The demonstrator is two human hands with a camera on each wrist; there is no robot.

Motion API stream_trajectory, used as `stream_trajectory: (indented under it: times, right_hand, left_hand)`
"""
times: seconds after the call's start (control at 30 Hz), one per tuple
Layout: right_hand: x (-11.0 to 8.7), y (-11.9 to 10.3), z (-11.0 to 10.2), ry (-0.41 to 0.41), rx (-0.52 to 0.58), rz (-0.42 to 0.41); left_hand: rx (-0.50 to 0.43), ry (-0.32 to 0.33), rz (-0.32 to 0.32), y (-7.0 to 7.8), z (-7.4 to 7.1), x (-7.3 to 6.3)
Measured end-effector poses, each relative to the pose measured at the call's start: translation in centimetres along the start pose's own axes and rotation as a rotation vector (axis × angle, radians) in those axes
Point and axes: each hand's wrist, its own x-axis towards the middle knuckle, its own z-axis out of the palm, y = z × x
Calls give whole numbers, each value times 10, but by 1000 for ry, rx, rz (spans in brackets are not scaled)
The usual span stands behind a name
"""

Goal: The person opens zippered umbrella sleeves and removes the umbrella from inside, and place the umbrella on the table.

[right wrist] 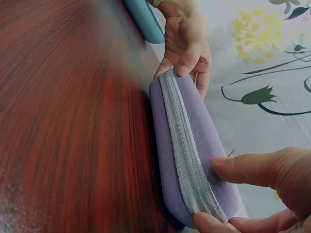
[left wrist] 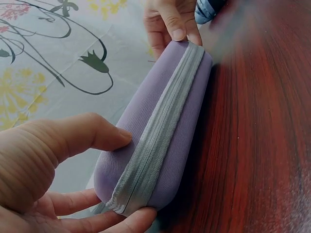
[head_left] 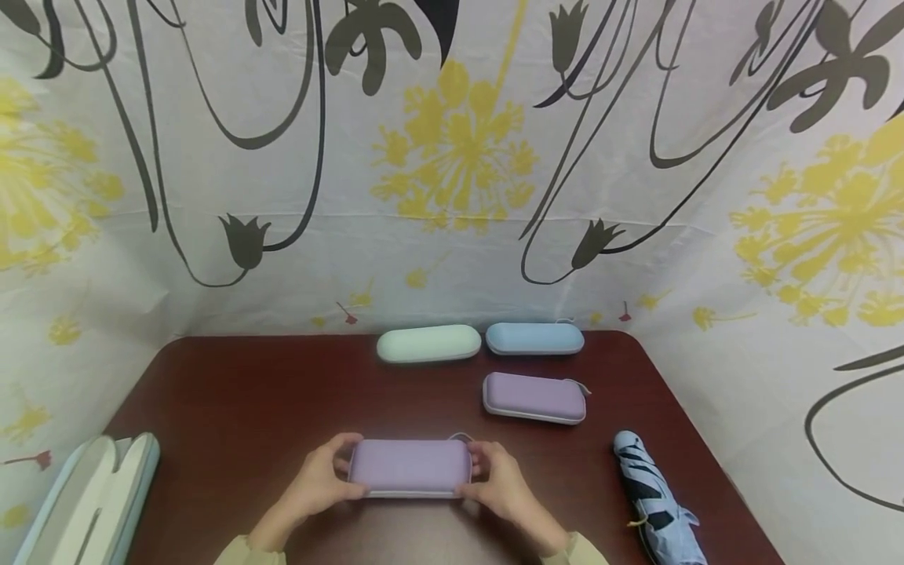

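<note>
Both hands hold a purple zip case (head_left: 411, 464) by its two ends, low over the near middle of the table. My left hand (head_left: 319, 480) grips the left end, with the thumb on the near edge and fingers behind. At the other end my right hand (head_left: 503, 482) pinches in the same way. A pale grey zipper (left wrist: 163, 116) runs along the case's side and looks closed in both wrist views. In the left wrist view the left thumb (left wrist: 99, 133) presses on the purple shell. Whether the underside touches the table I cannot tell.
Farther back on the dark red-brown table (head_left: 268, 384) lie a second purple case (head_left: 534, 396), a mint green case (head_left: 429, 344) and a light blue case (head_left: 534, 338). A folded patterned umbrella (head_left: 653, 498) lies at right. A white and light-blue slotted object (head_left: 92, 502) stands at the left edge.
</note>
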Motion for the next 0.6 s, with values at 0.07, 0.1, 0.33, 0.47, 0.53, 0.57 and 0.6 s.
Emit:
stream_trajectory:
  times: [0.07,0.1,0.33,0.47,0.53,0.57,0.6]
  right_hand:
    - [-1,0,0,7,4,-7]
    - [-1,0,0,9,7,-10]
    - [2,5,-6,-40,71,-8]
    - [11,14,-16,-106,188,46]
    - [18,18,-19,-134,238,76]
    - [21,20,-20,-148,241,81]
    - [24,22,-21,-160,230,82]
  left_hand:
    - [-1,0,5,0,0,1]
    - [-2,1,9,0,0,1]
    - [-17,-51,88,-2,-1,2]
    - [97,-80,243,-5,-3,5]
    - [206,-68,325,-5,-2,7]
    - [262,-56,358,-4,-2,8]
    - [314,-47,384,-4,-1,9]
